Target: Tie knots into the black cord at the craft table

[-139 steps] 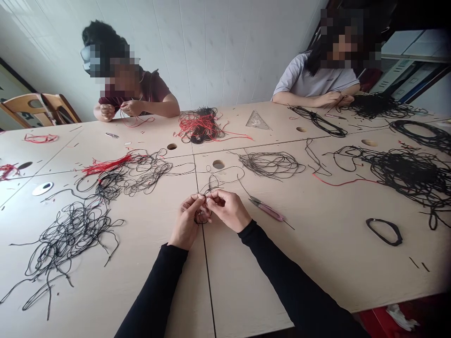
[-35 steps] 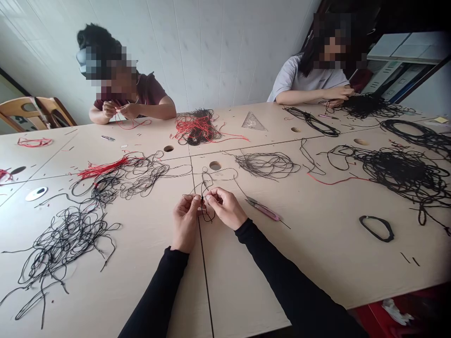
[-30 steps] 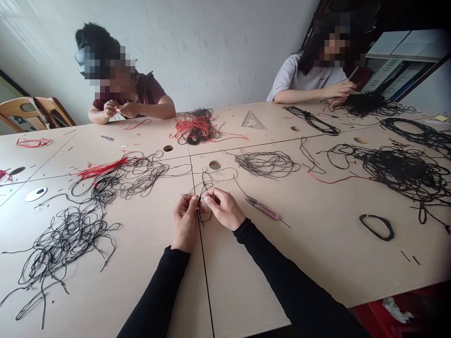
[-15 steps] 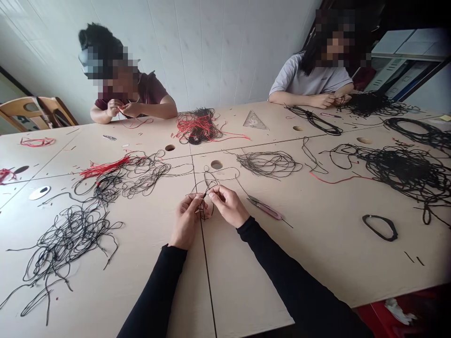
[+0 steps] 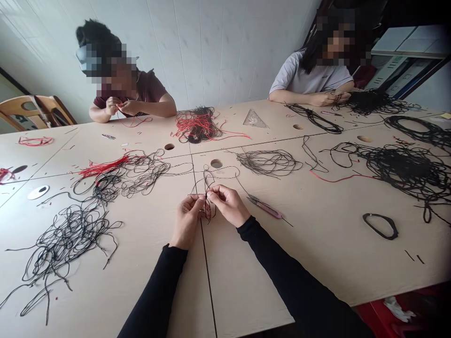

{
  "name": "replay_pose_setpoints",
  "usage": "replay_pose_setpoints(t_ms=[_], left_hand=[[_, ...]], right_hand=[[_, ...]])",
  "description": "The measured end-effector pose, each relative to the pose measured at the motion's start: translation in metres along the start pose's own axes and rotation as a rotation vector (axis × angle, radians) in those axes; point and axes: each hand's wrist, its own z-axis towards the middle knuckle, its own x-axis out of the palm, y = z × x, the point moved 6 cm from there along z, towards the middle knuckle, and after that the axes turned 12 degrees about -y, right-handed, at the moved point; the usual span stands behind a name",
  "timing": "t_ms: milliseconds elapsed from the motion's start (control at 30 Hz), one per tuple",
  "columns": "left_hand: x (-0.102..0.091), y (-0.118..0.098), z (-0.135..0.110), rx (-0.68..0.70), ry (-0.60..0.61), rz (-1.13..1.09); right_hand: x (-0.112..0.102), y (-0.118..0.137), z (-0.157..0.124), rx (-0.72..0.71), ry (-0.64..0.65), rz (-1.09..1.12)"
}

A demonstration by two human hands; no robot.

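Both hands meet above the table seam, pinching one thin black cord [image 5: 208, 215]. My left hand [image 5: 189, 216] is closed, thumb against fingers, on the cord. My right hand [image 5: 227, 203] is closed too, its thumb and forefinger on the cord just beside the left fingertips. Loops of the cord hang below the fingers and others stand up beyond them. The exact crossing of the strands is too fine to make out. Right of my right hand lies a pair of thread snips [image 5: 265, 206] with pinkish handles.
Tangled black cords [image 5: 70, 239] lie on the left, a red bundle [image 5: 105, 166] behind them. A coil of thin cord [image 5: 269, 162] and a large black heap [image 5: 405, 166] are on the right. Two people work across the table, near a clear set square [image 5: 255, 119].
The hanging cord loops have shifted slightly to the right and down between my fingers. Both hands stay almost in place, still pinching.
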Motion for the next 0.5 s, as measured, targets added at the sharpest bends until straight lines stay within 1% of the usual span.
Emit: replay_pose_setpoints(t_ms=[100, 300, 500], left_hand=[[0.0004, 0.0016, 0.0001, -0.002, 0.007, 0.012], [0.0002, 0.0006, 0.0002, 0.012, -0.005, 0.056], [0.0005, -0.0010, -0.0009, 0.009, 0.000, 0.070]], right_hand=[[0.0002, -0.0003, -0.0008, 0.024, 0.003, 0.011], [0.0031, 0.0029, -0.0036, 0.070, 0.058, 0.084], [0.0049, 0.0067, -0.0037, 0.075, 0.089, 0.133]])
